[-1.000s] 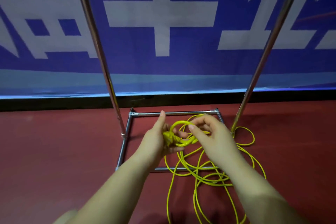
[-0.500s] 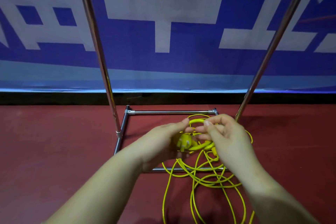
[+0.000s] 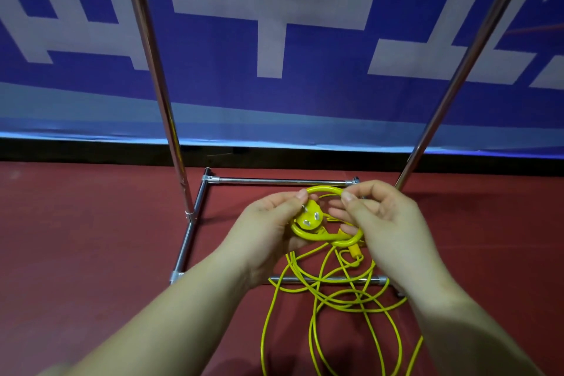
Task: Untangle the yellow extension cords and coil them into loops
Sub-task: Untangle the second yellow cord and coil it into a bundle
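My left hand grips the plug; my right pinches the loop. Pulling hard could tighten the cord tangle below

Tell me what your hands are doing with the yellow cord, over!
Left hand holds plug. Right hand pinches cord loop. Loose cord tangled on floor, draped over rack base bar.

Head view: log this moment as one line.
left hand: grips plug | right hand: pinches small cord loop | loose cord: tangled on red floor
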The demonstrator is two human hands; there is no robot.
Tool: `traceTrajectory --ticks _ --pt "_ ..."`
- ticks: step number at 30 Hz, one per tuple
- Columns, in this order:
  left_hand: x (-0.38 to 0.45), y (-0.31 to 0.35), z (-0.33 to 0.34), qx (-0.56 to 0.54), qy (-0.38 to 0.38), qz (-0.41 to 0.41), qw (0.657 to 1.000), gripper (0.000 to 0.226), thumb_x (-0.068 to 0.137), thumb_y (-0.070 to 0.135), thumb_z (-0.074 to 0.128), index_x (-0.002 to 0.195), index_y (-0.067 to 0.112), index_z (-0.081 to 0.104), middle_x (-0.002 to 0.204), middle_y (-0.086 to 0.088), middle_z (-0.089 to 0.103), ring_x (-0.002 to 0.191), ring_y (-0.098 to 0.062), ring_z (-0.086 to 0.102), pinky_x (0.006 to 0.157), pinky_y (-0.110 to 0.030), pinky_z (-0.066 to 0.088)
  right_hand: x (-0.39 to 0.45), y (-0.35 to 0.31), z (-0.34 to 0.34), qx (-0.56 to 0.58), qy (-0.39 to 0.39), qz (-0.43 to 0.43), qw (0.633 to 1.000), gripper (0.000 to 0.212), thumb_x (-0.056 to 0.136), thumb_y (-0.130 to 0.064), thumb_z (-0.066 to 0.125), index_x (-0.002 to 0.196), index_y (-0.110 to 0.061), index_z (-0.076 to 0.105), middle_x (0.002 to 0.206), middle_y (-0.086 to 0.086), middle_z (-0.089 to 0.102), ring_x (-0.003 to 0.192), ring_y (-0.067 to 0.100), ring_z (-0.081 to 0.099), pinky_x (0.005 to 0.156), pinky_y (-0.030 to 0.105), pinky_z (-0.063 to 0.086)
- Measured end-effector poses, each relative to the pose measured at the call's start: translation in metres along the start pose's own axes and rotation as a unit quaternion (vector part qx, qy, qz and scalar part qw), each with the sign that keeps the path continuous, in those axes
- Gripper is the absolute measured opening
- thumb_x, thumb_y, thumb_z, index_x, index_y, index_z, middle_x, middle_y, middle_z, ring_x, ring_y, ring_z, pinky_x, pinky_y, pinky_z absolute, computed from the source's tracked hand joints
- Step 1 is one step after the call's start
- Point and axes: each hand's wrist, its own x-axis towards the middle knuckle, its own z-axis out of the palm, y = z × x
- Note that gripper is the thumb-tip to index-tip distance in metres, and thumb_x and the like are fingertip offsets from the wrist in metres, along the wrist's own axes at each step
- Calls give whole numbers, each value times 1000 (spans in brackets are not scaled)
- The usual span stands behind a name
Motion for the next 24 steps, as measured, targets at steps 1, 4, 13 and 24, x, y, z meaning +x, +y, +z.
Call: traceTrajectory --ticks 1,4,13,24 --pt "0 0 1 26 11 18 999 17 89 22 54 83 13 66 66 -2 67 59 -10 63 56 -24 56 1 0 0 16 2 11 1000 9 92 -13 55 83 -16 58 78 2 74 79 9 71 74 32 56" --pt "3 -2 2 93 41 75 992 20 91 25 55 80 15 69 78 -10 70 73 -22 62 75 -40 55 2 1 2 45 -2 49 998 10 94 -13 50 87 -14 56 84 4 73 77 12 72 71 29 56" --pt "0 2 9 16 -72 21 997 38 77 36 52 102 11 64 79 -4 69 72 -16 65 83 -36 51 5 3 5 125 17 95 987 14 96 -12 46 85 -13 54 82 8 70 59 13 69 50 23 55" --pt "0 3 12 61 15 -26 998 47 78 60 44 80 13 52 57 1 56 53 -16 57 58 -33 55 3 1 11 148 19 37 988 13 96 -11 45 87 -16 52 92 4 70 84 12 71 66 24 57"
